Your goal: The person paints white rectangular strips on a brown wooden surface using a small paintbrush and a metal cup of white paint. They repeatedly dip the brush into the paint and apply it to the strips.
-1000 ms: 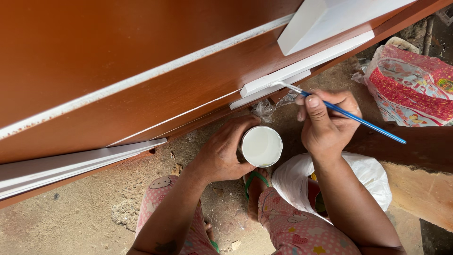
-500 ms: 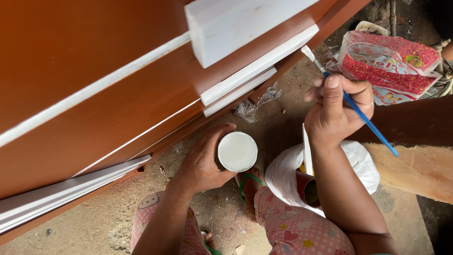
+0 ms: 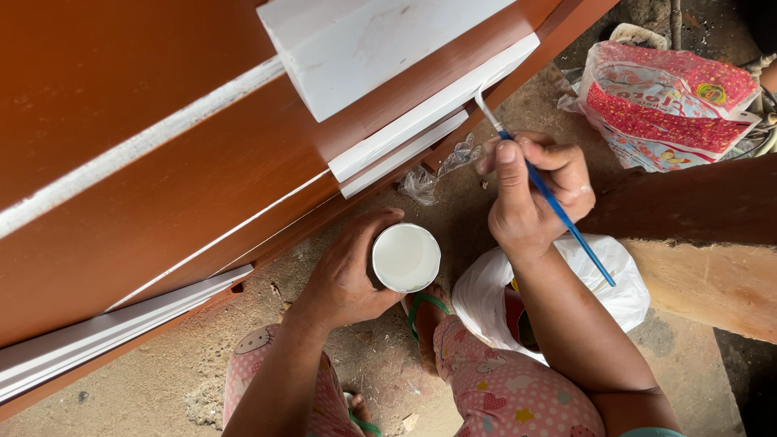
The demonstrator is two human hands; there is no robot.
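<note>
I see the left hand (image 3: 344,279) wrapped around the small round white cup of white paint (image 3: 406,257), fingers clamped on its side, cup upright and held low above the sandy ground (image 3: 146,380), just beside the base of the brown wooden cabinet (image 3: 162,178). Same grip and nearly the same spot as half a second ago.

Right hand (image 3: 530,198) pinches the thin blue-handled paintbrush (image 3: 550,198) between thumb and fingers, closed tight on the handle. Change from the earlier frame: the hand has come in and down toward the cabinet. Before, the bristles sat off the wood, near the red patterned plastic bag (image 3: 668,105). Now the brush tip touches the edge of the white painted trim strip (image 3: 437,109), right where it meets the brown panel. Handle slopes down-right past the wrist.

View has shifted a little too: the white block (image 3: 364,44) up top fills more of the frame.

Below the right forearm sits a white plastic bag (image 3: 623,291), open, with something red inside; I can't tell what. Crumpled clear plastic (image 3: 437,174) lies on the ground between the trim and the cup. Pink patterned trousers (image 3: 502,388) and a green sandal strap (image 3: 425,307) show at the bottom.
</note>
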